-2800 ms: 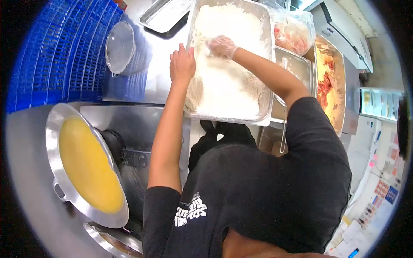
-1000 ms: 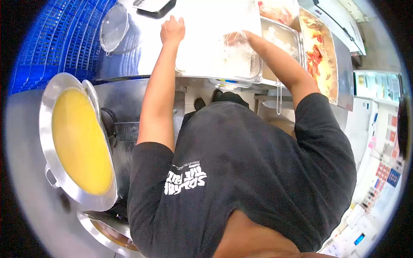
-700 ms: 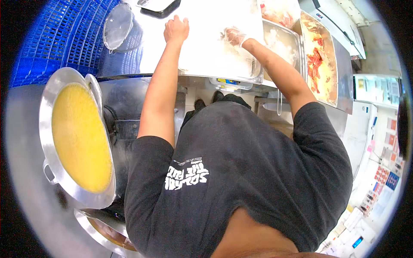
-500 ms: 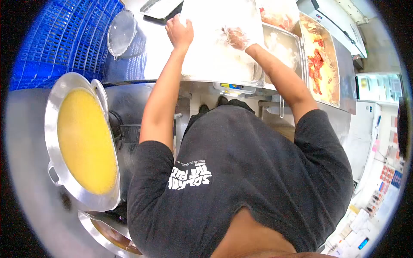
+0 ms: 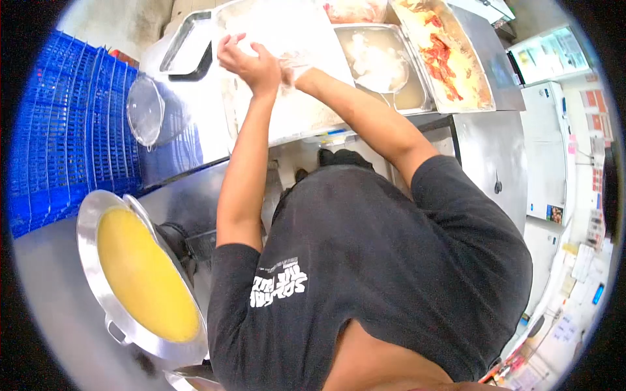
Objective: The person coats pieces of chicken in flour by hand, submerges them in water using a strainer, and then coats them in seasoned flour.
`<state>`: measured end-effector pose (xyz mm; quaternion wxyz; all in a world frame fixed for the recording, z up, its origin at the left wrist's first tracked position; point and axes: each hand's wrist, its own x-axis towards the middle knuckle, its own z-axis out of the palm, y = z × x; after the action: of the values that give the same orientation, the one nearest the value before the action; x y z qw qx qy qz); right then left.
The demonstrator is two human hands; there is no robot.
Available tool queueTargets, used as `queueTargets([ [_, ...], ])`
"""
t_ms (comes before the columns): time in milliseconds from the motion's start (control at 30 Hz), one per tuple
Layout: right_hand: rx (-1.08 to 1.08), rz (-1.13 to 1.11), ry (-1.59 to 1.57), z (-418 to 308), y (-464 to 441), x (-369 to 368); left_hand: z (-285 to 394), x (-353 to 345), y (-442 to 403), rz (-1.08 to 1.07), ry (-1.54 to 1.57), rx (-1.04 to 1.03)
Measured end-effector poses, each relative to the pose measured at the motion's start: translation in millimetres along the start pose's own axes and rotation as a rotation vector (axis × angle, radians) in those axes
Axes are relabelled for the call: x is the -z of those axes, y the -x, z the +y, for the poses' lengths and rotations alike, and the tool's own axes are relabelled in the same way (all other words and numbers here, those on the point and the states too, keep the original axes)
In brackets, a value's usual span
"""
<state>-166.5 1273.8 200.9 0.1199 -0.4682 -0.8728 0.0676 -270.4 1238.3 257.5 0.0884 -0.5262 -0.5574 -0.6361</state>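
Note:
My left hand point(image 5: 251, 64) is bare and raised over a large tray point(image 5: 236, 133), with its thumb apart from loosely curled fingers and nothing seen in it. White, flour-like powder point(image 5: 306, 107) covers the tray, washed out by glare. Close beside the left wrist is my right hand point(image 5: 295, 69), in a clear plastic glove. Its fingers are blurred against the bright white, so their grip cannot be made out. To the right sits a metal pan point(image 5: 420, 91) of cloudy liquid, with a strainer point(image 5: 385, 81) holding white pieces in it.
A long container point(image 5: 481, 85) with yellowish and red food stands far right. Behind is a bag of pale pink pieces point(image 5: 355, 11). At left are an empty metal tray point(image 5: 186, 45), a round mesh strainer point(image 5: 145, 111), blue crates point(image 5: 72, 130) and a wok of yellow liquid point(image 5: 147, 274).
My head view has shifted. My left hand has left its spot by the tray's far-left edge and turned over the tray. My right hand has moved left, close to it.

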Motion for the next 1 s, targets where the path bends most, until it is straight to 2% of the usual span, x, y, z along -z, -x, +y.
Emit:
queueTargets([
  [33,-0.003,-0.046,-0.112,9.1,-6.3,12.2,-14.5,2.9,-4.0,0.017,0.047,-0.04],
  [67,-0.036,-0.172,-0.354,32.5,-5.6,31.4,-28.3,9.3,-7.6,0.027,0.09,-0.077],
  [133,0.046,-0.31,-0.544,57.8,11.7,102.3,-49.6,35.0,-16.5,-0.053,0.163,0.192],
  [200,0.116,-0.292,-0.549,79.5,41.8,147.1,-89.4,57.9,-16.2,-0.268,-0.02,0.393],
  [233,0.074,-0.262,-0.606,95.8,56.1,154.8,-112.9,66.6,-11.5,-0.388,-0.24,0.379],
  [333,-0.046,-0.171,-0.771,139.2,87.3,175.4,-126.9,77.9,-5.9,-0.67,-0.408,0.605],
  [400,-0.122,-0.111,-0.875,153.1,90.1,182.9,-137.1,74.6,0.9,-0.77,-0.413,0.56],
  [500,-0.267,-0.289,-0.329,165.8,86.9,169.0,-134.9,68.0,10.7,-0.804,-0.422,0.522],
  [633,-0.454,-0.225,-0.278,190.4,95.0,136.3,-140.5,59.7,21.8,-0.743,-0.362,0.474],
  [700,-0.432,-0.292,-0.254,166.1,77.5,143.2,-150.7,62.9,21.4,-0.733,-0.374,0.447],
  [800,-0.003,-0.085,-0.317,165.2,18.4,78.3,-140.4,62.6,20.5,-0.729,-0.433,0.411],
  [833,0.198,-0.039,-0.231,155.7,3.5,49.5,-136.2,63.2,19.3,-0.718,-0.443,0.402],
  [900,0.534,-0.216,0.142,131.8,-48.6,-15.3,-133.3,62.8,18.3,-0.696,-0.449,0.383],
  [967,0.686,-0.405,0.637,115.6,-104.0,-95.9,-137.9,63.1,20.2,-0.67,-0.447,0.368],
  [1000,0.701,-0.366,0.841,105.6,-118.7,-127.1,-136.0,63.6,19.1,-0.665,-0.444,0.371],
])
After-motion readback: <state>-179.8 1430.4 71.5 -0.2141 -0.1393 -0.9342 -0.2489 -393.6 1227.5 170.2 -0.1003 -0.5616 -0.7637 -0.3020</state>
